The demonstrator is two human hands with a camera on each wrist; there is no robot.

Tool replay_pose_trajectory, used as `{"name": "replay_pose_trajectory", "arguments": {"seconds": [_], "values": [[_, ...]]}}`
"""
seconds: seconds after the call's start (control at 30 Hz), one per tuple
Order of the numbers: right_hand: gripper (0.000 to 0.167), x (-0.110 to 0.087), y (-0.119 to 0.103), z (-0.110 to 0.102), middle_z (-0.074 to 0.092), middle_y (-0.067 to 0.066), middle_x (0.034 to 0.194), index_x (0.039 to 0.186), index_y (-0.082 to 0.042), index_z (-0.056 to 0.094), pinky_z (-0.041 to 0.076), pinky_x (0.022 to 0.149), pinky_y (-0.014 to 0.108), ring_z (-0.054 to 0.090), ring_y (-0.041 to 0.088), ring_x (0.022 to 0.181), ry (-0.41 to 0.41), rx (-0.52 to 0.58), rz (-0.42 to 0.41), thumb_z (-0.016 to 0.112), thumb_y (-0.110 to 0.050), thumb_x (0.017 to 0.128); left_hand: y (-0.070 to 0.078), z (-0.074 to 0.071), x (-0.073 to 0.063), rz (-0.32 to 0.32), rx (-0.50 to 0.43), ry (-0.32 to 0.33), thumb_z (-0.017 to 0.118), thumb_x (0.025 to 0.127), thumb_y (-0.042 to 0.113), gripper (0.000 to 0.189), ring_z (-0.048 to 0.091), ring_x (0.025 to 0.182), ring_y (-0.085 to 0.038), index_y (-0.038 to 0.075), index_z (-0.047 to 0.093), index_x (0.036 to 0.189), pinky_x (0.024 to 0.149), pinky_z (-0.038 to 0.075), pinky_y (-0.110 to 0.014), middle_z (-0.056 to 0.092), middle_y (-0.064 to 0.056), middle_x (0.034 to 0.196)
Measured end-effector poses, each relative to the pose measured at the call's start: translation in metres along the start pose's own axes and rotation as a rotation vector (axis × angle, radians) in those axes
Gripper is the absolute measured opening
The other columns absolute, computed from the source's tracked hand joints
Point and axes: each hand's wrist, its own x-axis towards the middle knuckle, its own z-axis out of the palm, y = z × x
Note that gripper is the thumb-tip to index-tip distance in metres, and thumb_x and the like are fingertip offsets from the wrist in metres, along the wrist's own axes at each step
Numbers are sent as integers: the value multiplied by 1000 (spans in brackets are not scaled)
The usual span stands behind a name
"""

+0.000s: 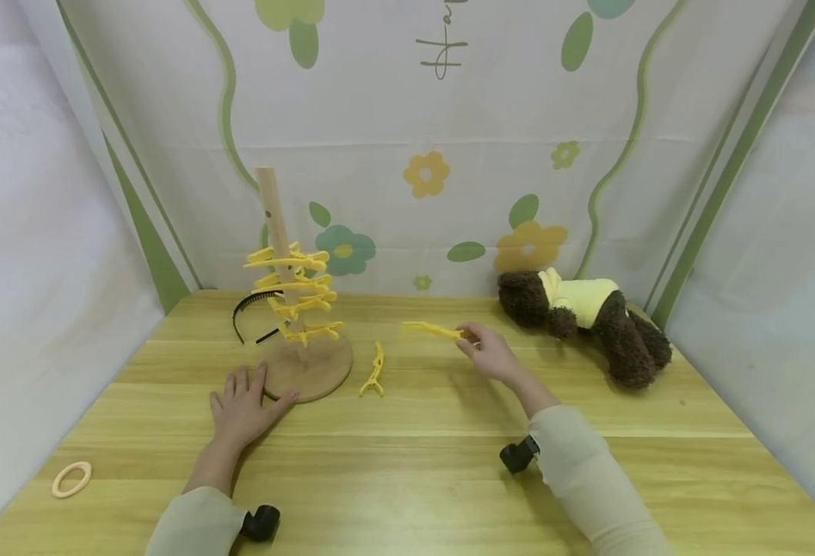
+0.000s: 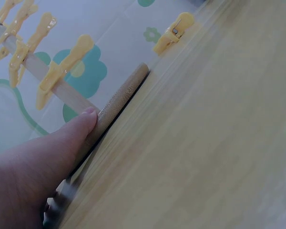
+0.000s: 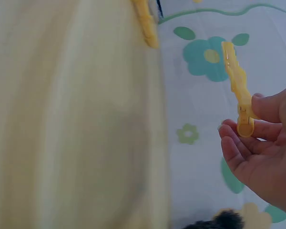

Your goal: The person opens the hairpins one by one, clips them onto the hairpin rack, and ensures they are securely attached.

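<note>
My left hand (image 1: 242, 413) lies with fingers spread at the near left edge of the round wooden base (image 1: 331, 371), its thumb on the rim. From that base rises a wooden post (image 1: 271, 208) with several yellow hair clips (image 1: 310, 297) fixed to it, fanning out at different heights. Above the table to the right, my right hand (image 1: 490, 355) pinches a long yellow hair clip (image 3: 239, 86) by one end, thumb against fingers, with the other end pointing toward the stand. Another yellow hair clip (image 1: 375, 371) lies on the table between the stand and my right hand.
A black toothed headband (image 1: 242, 309) lies behind the stand on the left. Near the left table edge is a pale ring (image 1: 72, 479). A brown plush toy in a yellow top (image 1: 584, 301) lies at the back right, before the patterned cloth backdrop (image 1: 372, 93).
</note>
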Motion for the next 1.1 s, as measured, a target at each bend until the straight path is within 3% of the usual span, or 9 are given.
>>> {"name": "replay_pose_trajectory", "arguments": {"seconds": [0.13,0.3,0.53,0.77,1.1], "values": [[33,13,-14,-24,54,19,105,119,2,47,42,78,42,52,31,92,-4,-5,-55,46,-15,90,-1,0,1,5,4,11,41,77,64,91,-1,121,-49,0,16,136,84,-10,-65,6,-35,134],[36,25,-41,-52,52,17,108,123,-1,44,41,78,42,50,29,96,-25,-36,-63,45,-17,91,0,0,1,7,-1,12,42,77,63,90,-1,121,-49,0,17,136,84,-10,-65,6,-34,134],[35,43,-69,-79,53,16,106,122,0,45,41,79,40,49,27,97,-26,-74,-125,45,-17,91,2,-3,0,6,10,6,42,77,63,90,0,120,-49,-1,16,136,84,-9,-65,7,-35,133],[32,61,-92,-89,55,18,103,118,4,46,40,74,36,50,27,91,-16,-57,-143,45,-15,91,3,-3,-1,5,17,5,42,77,63,90,1,120,-49,-1,17,136,84,-8,-66,7,-35,133],[25,86,-132,-81,59,15,87,104,0,59,39,56,27,47,19,66,58,-57,-227,54,-18,86,4,-2,-1,3,27,13,42,78,63,89,2,120,-50,-1,18,136,84,-7,-66,8,-35,133]]}}
